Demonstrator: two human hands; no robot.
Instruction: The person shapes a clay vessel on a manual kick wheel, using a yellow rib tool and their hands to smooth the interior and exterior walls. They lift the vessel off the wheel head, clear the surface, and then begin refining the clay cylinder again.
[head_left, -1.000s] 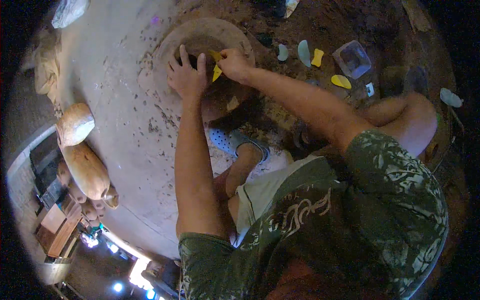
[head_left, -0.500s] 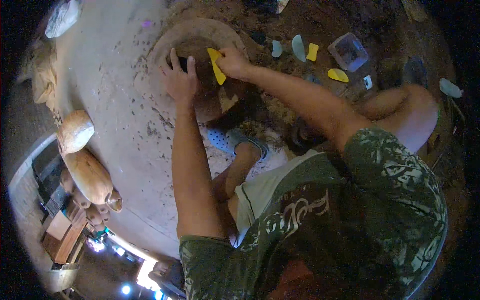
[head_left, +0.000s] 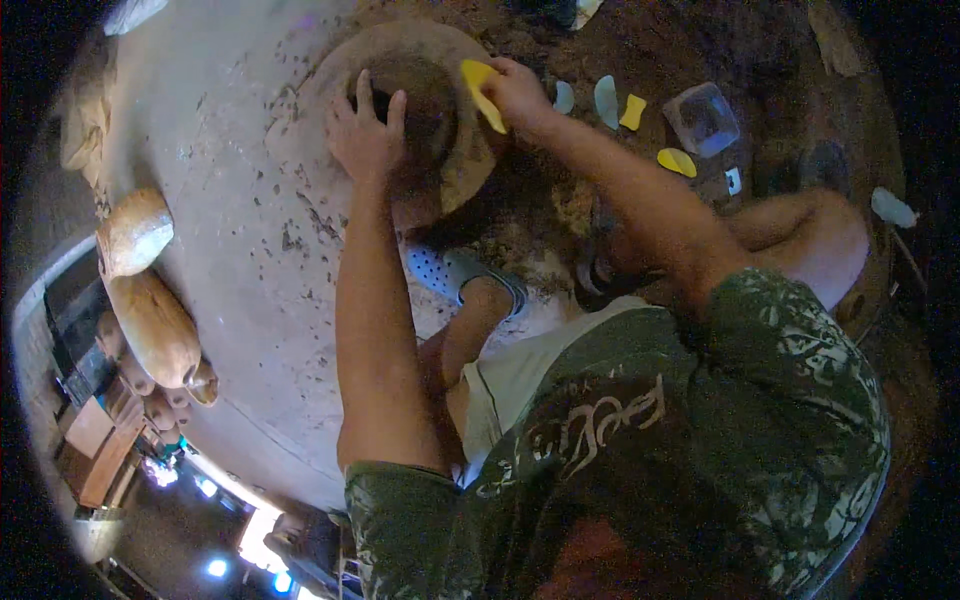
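Note:
A round grey wheel point(head_left: 467, 165) sits in front of me with a dark round clay form point(head_left: 430, 120) on it. My left hand point(head_left: 365, 130) rests on that form with fingers spread, beside a dark opening near its middle. My right hand point(head_left: 515, 95) grips a yellow curved scraper point(head_left: 478, 85) at the wheel's right side, beyond the clay. To the right on the dirty ground lie a yellow notched piece point(head_left: 632, 112), a yellow oval piece point(head_left: 676, 161), pale curved pieces point(head_left: 606, 100), a small white piece point(head_left: 732, 181) and a clear square container point(head_left: 700, 120).
At the left, large tan lumps point(head_left: 150, 320) lie on the pale floor point(head_left: 260, 350), with several clay pots point(head_left: 160, 410) and wooden boards point(head_left: 100, 450) behind them. My foot in a blue clog point(head_left: 440, 275) is below the wheel, and my bent leg point(head_left: 820, 240) is at the right.
My right hand and the yellow scraper have moved up and to the right, away from the middle of the clay toward the wheel's edge. My left hand remains spread on the clay.

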